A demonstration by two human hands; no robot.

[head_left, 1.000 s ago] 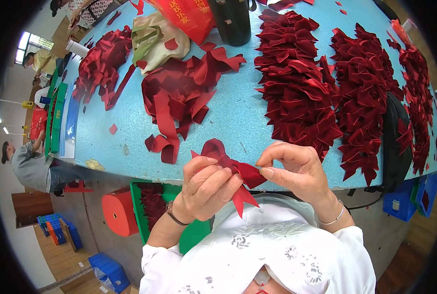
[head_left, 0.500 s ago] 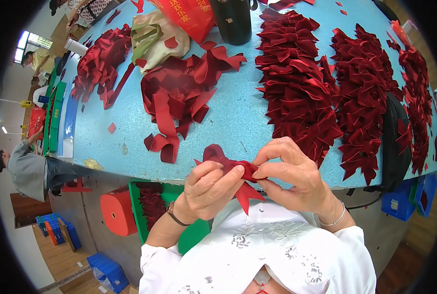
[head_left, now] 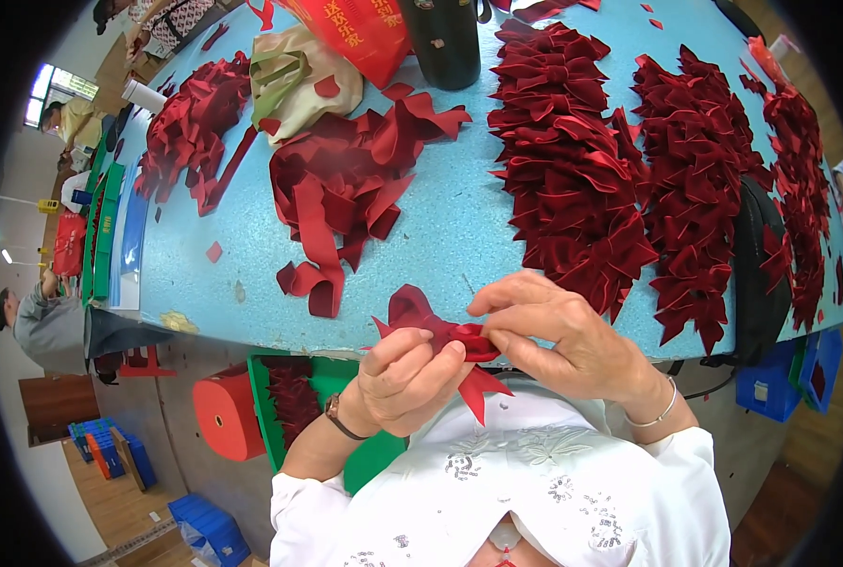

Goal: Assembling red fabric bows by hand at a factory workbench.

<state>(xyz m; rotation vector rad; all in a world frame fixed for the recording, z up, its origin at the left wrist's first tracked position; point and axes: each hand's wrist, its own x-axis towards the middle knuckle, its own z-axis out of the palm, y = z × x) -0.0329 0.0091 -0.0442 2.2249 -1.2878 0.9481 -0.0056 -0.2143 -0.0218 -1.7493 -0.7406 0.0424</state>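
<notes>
A dark red ribbon bow (head_left: pixel 412 307) is held over the near edge of the blue table. My left hand (head_left: pixel 404 373) is closed on its middle, thumb against bent fingers. My right hand (head_left: pixel 563 335) pinches the bow's right loop between thumb and fingertips. One pointed ribbon tail (head_left: pixel 481 392) hangs below the fingers. Just beyond the hands lies a tangle of loose red ribbon strips (head_left: pixel 332 189). Finished-looking bows sit in a thick row (head_left: pixel 573 161) to the right. The knot at the bow's centre is partly hidden by my fingers.
More bow rows (head_left: pixel 691 189) stand farther right, beside a black bag (head_left: pixel 752 274). Another ribbon heap (head_left: pixel 195 123), a cloth bag (head_left: pixel 322 90) and a dark bottle (head_left: pixel 445 42) are at the back. Below the table edge are a green crate (head_left: pixel 332 364) and a red roll (head_left: pixel 225 416).
My right hand has shifted slightly left, with its fingers closing in on the bow's right loop. The bow has turned a little. At far left, a person has moved lower behind the table.
</notes>
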